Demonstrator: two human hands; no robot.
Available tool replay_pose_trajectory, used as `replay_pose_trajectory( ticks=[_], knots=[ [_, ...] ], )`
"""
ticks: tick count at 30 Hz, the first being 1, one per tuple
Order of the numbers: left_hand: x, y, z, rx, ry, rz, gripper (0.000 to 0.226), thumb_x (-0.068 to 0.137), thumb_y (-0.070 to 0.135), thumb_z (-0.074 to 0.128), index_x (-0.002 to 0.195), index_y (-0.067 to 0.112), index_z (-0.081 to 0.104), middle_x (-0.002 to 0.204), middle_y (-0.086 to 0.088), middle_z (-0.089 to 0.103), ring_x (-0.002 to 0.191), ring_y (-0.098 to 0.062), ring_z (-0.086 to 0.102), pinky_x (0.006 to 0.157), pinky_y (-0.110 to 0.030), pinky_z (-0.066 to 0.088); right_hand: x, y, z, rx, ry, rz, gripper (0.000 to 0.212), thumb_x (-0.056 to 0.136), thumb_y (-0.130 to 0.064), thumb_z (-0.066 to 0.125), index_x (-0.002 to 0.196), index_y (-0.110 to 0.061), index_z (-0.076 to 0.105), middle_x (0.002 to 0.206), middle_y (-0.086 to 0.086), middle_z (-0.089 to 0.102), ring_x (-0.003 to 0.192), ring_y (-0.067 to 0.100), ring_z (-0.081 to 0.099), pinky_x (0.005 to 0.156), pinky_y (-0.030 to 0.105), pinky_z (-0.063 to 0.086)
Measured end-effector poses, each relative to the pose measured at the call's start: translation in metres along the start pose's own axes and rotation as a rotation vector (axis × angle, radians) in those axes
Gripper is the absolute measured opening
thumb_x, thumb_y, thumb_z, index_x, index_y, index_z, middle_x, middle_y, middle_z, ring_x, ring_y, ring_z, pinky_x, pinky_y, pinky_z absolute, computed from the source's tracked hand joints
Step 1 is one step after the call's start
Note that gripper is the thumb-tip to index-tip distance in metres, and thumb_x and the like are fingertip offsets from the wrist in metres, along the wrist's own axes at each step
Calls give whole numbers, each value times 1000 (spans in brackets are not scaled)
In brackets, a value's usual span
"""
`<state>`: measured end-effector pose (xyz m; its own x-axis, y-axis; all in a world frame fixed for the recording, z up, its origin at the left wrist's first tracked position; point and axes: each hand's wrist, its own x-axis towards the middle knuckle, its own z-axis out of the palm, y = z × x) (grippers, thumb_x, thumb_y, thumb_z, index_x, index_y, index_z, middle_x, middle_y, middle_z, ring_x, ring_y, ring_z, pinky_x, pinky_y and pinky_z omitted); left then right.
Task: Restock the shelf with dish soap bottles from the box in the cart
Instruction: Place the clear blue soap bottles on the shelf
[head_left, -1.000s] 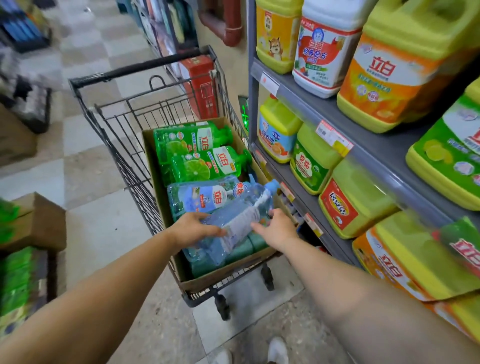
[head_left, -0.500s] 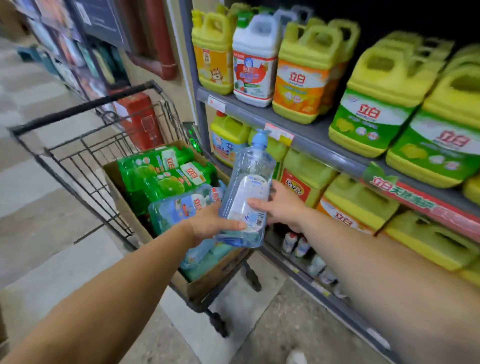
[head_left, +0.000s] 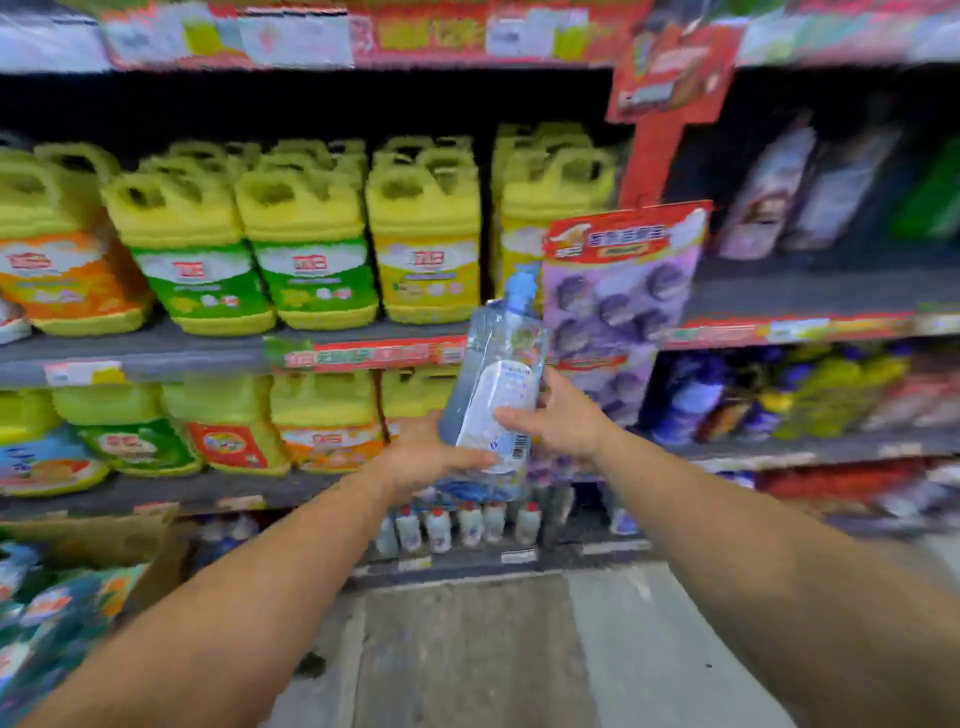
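Observation:
A clear blue dish soap bottle (head_left: 496, 384) with a blue pump top is held upright, slightly tilted, in front of the shelf (head_left: 156, 348). My left hand (head_left: 426, 457) grips its lower part from the left and below. My right hand (head_left: 558, 415) grips its right side, thumb across the white label. The cardboard box (head_left: 119, 540) with more bottles (head_left: 47, 608) shows at the lower left; the cart itself is out of view. The picture is blurred by motion.
Yellow jugs (head_left: 306, 244) fill the two middle shelves on the left. A purple hanging display card (head_left: 618, 306) sits right behind the bottle. Small bottles (head_left: 467, 522) line the bottom shelf. Dark pouches (head_left: 779, 197) fill the right bay. Bare floor (head_left: 467, 649) lies below.
Both hands lifted the bottle out of the box and carried it right, up in front of the shelves. The view swung right, so the cart has left the picture.

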<state>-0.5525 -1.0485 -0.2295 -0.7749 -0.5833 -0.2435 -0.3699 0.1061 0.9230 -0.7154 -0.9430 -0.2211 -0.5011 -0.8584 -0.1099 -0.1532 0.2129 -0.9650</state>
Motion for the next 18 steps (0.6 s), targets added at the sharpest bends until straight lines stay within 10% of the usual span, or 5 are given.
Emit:
replay_pose_trajectory(
  ticks=[6,10,15,18],
  knots=[
    [57,115,250,-38,-332,133,30,74,-1,78,91,21,66,85,7,73,70,-1,69,68,-17,55,-109,44,-259,-17,315,18,57,76,-3,78,124,-13,50,120,10,66,105,24,65,91,44,55],
    [77,185,375,-34,-462,211,40,61,19,89,96,18,71,99,-1,75,94,-20,70,90,-36,55,-169,50,-392,-84,457,17,60,70,-23,84,122,-21,54,117,5,70,106,21,67,93,46,54],
    [103,254,482,-38,-498,294,46,68,9,86,102,21,58,95,8,70,80,-4,65,63,-14,52,-211,57,-502,-106,579,-24,64,75,-21,82,129,-23,47,117,-3,68,105,15,67,89,42,56],
    [135,280,530,9,-532,352,59,61,22,92,108,20,57,99,10,69,87,-6,66,77,-21,56,-215,65,-554,-108,624,-31,60,79,-17,79,129,-25,46,114,-6,67,101,12,67,79,30,59]
  ],
)
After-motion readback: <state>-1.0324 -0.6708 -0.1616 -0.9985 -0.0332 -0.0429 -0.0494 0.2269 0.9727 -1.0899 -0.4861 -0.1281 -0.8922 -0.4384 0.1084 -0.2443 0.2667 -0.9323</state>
